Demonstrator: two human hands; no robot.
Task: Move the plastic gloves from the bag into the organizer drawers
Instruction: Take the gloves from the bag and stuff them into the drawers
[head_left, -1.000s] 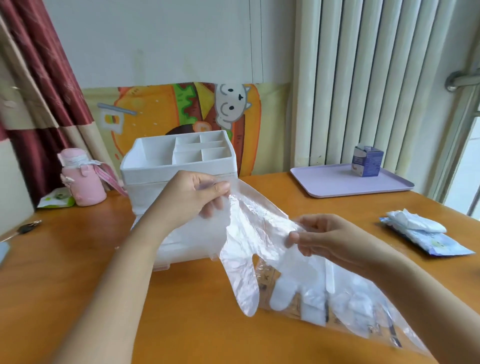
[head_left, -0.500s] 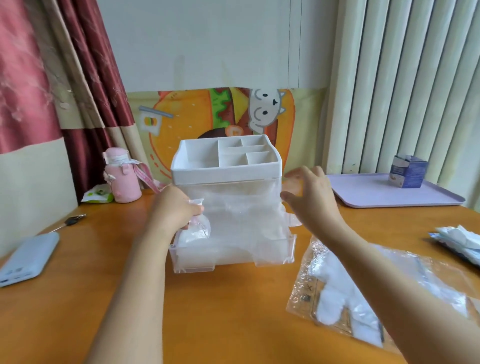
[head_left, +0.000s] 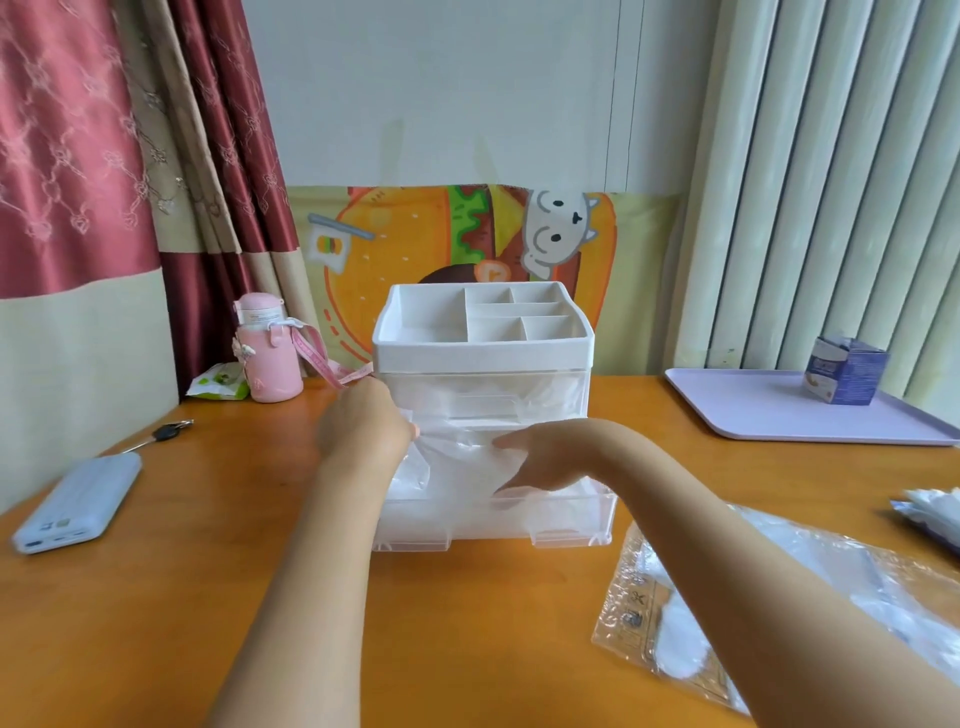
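Observation:
A white organizer (head_left: 483, 348) with a divided top tray stands mid-table, and its clear lower drawer (head_left: 571, 514) is pulled out toward me. A thin clear plastic glove (head_left: 452, 467) lies spread over the open drawer. My left hand (head_left: 363, 426) pinches the glove's left edge at the drawer's left side. With flat fingers, my right hand (head_left: 530, 462) presses the glove down into the drawer. The clear bag (head_left: 779, 613) with more white gloves inside lies flat on the table at the lower right, partly behind my right forearm.
A pink bottle (head_left: 267, 358) with a strap and a green packet (head_left: 218, 384) stand at the back left. A key (head_left: 166, 434) and a pale blue power bank (head_left: 78, 501) lie at the left. A lilac tray (head_left: 795, 415) holds a blue carton (head_left: 847, 374). Wipe packets (head_left: 930, 514) lie at the right edge.
Both hands carried the glove from above the bag to the open drawer. My right hand dropped from beside the organizer to press the glove flat in the drawer.

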